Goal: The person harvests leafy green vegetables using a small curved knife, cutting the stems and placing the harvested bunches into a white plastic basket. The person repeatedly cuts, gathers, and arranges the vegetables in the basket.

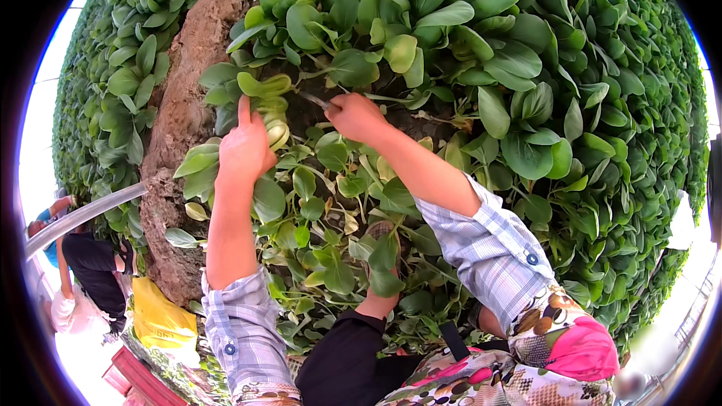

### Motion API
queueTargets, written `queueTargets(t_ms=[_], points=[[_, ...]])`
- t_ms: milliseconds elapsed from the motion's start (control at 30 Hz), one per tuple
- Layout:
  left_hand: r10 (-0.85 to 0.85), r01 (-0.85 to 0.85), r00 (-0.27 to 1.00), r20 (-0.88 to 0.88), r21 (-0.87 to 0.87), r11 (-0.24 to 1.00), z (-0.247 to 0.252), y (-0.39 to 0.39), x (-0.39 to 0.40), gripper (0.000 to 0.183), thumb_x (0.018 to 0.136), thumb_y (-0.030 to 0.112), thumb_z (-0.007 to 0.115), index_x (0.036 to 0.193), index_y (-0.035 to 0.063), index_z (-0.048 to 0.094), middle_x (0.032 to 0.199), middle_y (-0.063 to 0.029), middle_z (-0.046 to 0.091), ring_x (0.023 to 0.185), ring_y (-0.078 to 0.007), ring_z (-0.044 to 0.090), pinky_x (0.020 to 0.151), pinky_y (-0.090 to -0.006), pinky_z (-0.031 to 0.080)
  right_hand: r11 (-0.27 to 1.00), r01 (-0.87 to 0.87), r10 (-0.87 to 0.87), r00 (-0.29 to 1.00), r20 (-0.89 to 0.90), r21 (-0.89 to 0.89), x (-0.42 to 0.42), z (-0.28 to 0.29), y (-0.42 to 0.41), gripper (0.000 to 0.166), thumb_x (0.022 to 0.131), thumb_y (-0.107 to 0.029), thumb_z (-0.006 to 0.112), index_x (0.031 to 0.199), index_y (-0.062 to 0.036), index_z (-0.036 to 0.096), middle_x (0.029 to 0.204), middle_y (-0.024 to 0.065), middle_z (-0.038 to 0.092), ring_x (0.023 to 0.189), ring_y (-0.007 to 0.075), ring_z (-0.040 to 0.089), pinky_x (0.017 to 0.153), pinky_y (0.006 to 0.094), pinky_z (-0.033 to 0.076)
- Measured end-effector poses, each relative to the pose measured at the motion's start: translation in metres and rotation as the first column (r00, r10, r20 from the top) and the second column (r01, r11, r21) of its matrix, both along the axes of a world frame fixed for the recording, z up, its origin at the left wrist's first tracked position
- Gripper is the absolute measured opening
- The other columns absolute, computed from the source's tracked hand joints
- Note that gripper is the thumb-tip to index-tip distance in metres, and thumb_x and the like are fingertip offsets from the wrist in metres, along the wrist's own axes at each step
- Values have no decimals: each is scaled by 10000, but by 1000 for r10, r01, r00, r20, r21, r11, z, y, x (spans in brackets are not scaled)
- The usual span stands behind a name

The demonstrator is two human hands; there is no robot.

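My left hand (245, 146) is around a bok choy plant, and its index finger reaches up along the leaves. Pale green stalk bases (276, 132) show at the right side of this hand. My right hand (355, 117) holds a small knife, its handle mostly hidden in the fist. The thin metal blade (312, 98) points left toward another bok choy stalk (276, 85). Dark soil lies under the blade, and dense standing bok choy (395, 17) rises just beyond both hands.
A bare earth ridge (177, 79) runs along the left. Low leaves (327, 248) surround my shoe (383, 242). Another person (90, 270) sits at the far left beside a yellow bag (161, 316). A pale curved pipe (84, 220) juts in there. Red crates (144, 378) stand lower left.
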State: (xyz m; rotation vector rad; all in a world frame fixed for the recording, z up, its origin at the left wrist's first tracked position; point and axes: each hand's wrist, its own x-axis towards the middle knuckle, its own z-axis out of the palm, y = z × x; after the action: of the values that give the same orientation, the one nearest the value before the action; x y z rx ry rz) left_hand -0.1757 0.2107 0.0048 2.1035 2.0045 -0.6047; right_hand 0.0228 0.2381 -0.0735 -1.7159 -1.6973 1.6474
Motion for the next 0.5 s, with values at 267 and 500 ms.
queueTargets(t_ms=[267,500], points=[[-27,-2,885,465,63,998,115,-98,1,827,548,206,770,1260,-55,443,1441,-190,309,1205,-357,477,991,-405,410,908,305,-414,750,-516,-286,92,23,-100,329,844,-179,641,1117,-19,551,750,11,524,618,68,477,509,225,376],[555,-35,-118,823,-562,826,114,-150,-13,1077,407,135,848,1362,-25,376,1345,-128,441,1231,-254,443,1032,-375,338,857,405,-481,405,-778,-319,107,71,-146,302,828,-69,644,1107,-51,530,837,24,579,573,45,448,484,189,354]])
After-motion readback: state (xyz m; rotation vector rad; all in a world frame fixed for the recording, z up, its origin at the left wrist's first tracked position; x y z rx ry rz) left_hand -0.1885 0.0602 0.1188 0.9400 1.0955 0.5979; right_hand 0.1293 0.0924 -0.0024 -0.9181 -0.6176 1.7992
